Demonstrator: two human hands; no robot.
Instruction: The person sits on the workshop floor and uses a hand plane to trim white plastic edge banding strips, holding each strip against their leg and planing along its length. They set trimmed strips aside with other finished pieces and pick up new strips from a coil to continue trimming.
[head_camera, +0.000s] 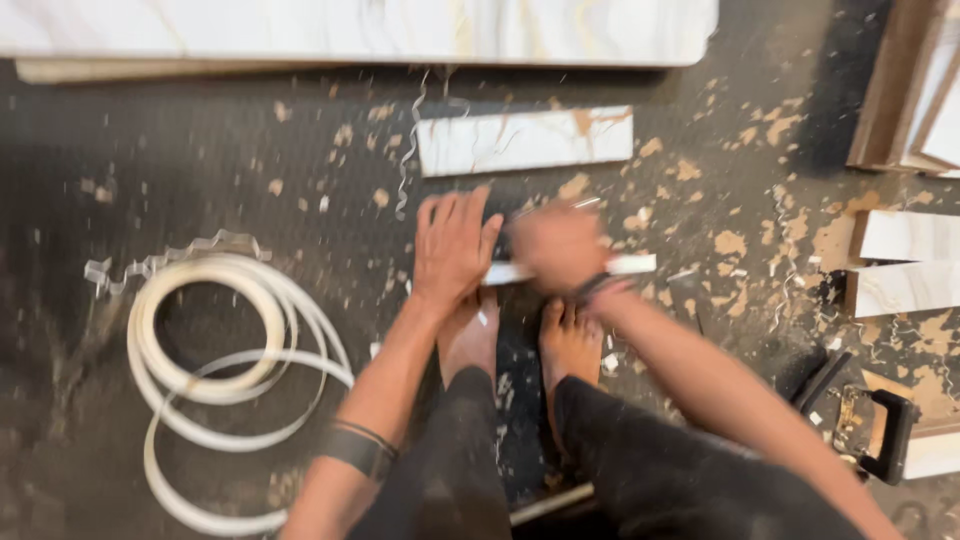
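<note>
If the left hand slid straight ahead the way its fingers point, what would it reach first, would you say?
Probably the short marble-patterned panel strip lying just beyond the left hand; only sawdust-strewn floor shows between them.

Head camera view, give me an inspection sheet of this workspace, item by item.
Surface: dark floor, strewn with tan chips and dust.
Job's things: narrow white strip lying crosswise in front of bare feet.
Clutter: coil of white edge band; marble-look offcut; curly shavings.
Grippers: left hand pressed flat on the strip; right hand blurred, fingers closed at the strip, tool not clear.
Cables: nothing seen.
Surroundings: large marble-look panel at top; stacked pieces and black-handled tool at right.
</note>
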